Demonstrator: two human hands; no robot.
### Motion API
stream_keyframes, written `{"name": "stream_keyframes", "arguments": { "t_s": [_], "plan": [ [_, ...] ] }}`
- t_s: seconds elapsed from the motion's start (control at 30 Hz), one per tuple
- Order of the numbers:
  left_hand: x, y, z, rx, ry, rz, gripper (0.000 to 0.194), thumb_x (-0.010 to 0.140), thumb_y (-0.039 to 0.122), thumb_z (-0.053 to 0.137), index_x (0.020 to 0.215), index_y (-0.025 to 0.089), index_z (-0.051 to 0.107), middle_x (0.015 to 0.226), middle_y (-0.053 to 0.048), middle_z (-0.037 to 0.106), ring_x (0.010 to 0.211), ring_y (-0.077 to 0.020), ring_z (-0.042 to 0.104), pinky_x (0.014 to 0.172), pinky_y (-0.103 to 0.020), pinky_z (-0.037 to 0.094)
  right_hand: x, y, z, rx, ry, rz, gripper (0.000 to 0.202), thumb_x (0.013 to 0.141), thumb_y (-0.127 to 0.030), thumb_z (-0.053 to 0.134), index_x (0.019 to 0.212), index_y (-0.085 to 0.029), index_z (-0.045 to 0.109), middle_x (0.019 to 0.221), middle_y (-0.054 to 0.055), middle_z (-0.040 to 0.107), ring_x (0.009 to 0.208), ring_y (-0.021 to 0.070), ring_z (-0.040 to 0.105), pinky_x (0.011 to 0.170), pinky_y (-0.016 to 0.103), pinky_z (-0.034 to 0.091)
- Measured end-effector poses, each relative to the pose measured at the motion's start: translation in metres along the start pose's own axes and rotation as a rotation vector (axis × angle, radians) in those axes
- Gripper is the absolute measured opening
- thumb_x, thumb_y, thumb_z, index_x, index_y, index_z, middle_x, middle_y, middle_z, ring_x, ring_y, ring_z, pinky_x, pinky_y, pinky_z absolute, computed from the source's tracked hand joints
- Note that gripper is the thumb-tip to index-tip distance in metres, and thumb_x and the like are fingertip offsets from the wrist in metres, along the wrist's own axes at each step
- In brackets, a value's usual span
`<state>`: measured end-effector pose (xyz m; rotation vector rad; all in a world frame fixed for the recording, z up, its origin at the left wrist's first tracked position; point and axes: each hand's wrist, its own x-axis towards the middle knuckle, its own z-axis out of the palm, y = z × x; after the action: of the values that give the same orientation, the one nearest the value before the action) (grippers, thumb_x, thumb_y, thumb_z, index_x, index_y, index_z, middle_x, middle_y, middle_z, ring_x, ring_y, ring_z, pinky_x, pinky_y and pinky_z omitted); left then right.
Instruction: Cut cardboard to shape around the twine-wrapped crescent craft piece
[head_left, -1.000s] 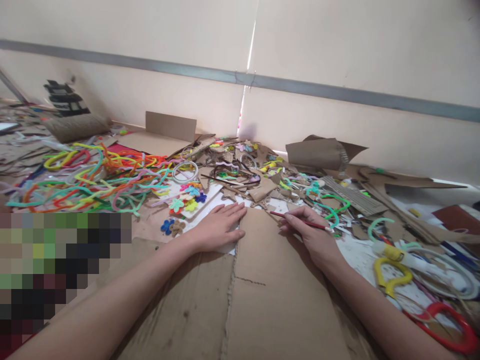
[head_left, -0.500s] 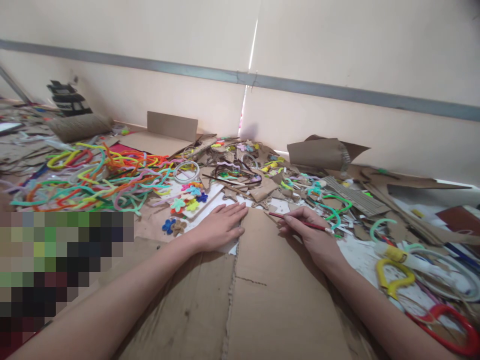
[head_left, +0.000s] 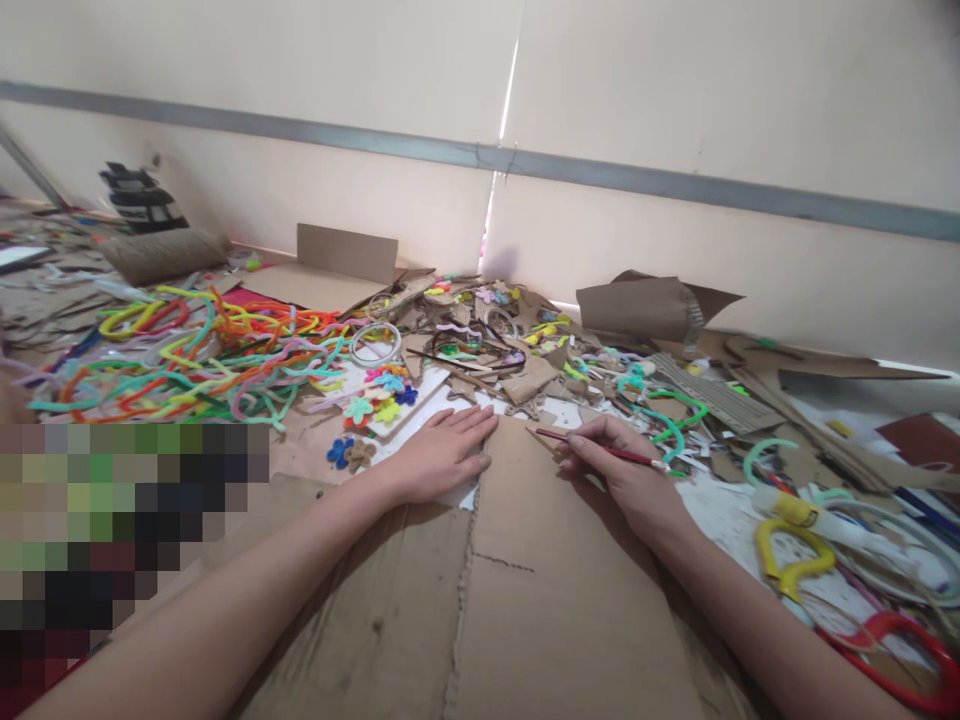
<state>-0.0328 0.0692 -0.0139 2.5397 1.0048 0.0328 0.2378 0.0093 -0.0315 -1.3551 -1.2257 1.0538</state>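
Observation:
A long piece of brown cardboard (head_left: 570,620) lies in front of me, with a short dark line across its left part. My left hand (head_left: 442,455) rests flat at its far left edge, fingers stretched out and holding nothing. In my right hand (head_left: 619,465) is a dark red pencil (head_left: 555,434), pinched between thumb and fingers. Its tip is over the far end of the cardboard; whether it touches the surface I cannot tell. Beneath lies a larger, worn cardboard sheet (head_left: 352,620).
Colourful pipe cleaners (head_left: 247,350) are heaped at the left, beside small felt-like flowers (head_left: 360,408). Cardboard scraps (head_left: 525,385) pile up behind my hands. At the right are scissors (head_left: 795,560) with yellow and red handles and a glue bottle (head_left: 787,507). A twine roll (head_left: 165,255) lies far left.
The pencil tip has shifted slightly to the left with my right hand. My left hand stays flat in the same place on the cardboard.

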Motion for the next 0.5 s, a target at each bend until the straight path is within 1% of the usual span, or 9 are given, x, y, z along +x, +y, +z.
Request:
{"name": "stream_keyframes", "arguments": {
  "t_s": [0.23,0.37,0.5],
  "plan": [
    [0.0,0.0,0.001,0.011,0.002,-0.001,0.067,0.104,0.044,0.032,0.165,0.016,0.026,0.174,-0.01,0.016,0.161,-0.0211,0.013,0.129,-0.043,0.012,-0.006,-0.007,0.004,-0.013,-0.051,-0.004,0.03,0.085,-0.05,0.081,0.087,-0.022,0.07,0.081,0.001,0.078,0.071,0.0164,0.072,0.071,0.029,0.056],
    [0.0,0.0,0.001,0.014,0.004,0.002,0.067,0.104,0.044,0.033,0.164,0.016,0.027,0.174,-0.01,0.017,0.161,-0.0219,0.013,0.129,-0.043,0.013,-0.012,-0.012,0.008,-0.014,-0.073,0.031,0.029,0.086,-0.05,0.079,0.086,-0.022,0.069,0.079,0.002,0.079,0.071,0.0164,0.072,0.07,0.028,0.055],
    [0.0,-0.001,0.001,0.018,0.0,0.0,0.066,0.105,0.044,0.031,0.164,0.016,0.026,0.174,-0.009,0.016,0.161,-0.0202,0.013,0.129,-0.041,0.012,-0.016,-0.016,0.012,0.001,-0.084,0.057,0.029,0.085,-0.049,0.08,0.086,-0.022,0.07,0.075,0.001,0.078,0.07,0.0165,0.072,0.069,0.027,0.055]
  ]
}}
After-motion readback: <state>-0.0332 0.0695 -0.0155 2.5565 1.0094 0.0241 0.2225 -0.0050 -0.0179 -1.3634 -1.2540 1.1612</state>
